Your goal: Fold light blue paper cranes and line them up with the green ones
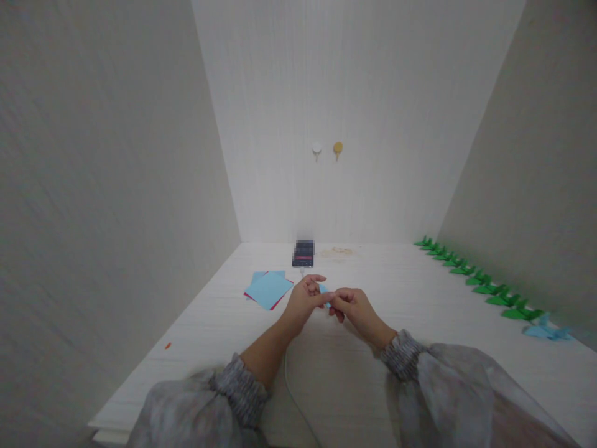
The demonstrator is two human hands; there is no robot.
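Between my two hands, above the middle of the white table, is a small piece of folded light blue paper [323, 289]. My left hand [306, 298] pinches it from the left, its index finger stretched out over the top. From the right, the thumb and fingers of my right hand [349, 305] grip the same piece, the fingertips of both hands meeting. Most of the paper is hidden by the fingers, so its folded shape is unclear. Left of my left hand lies a stack of square paper sheets [269, 290], light blue on top with red edges showing beneath.
Along the right wall runs a row of green origami figures [487, 288], with a light blue origami figure [546, 330] at its near end. A phone [303, 254] with a white cable [293, 395] stands at the back. An orange scrap [168, 345] lies left. Walls enclose three sides.
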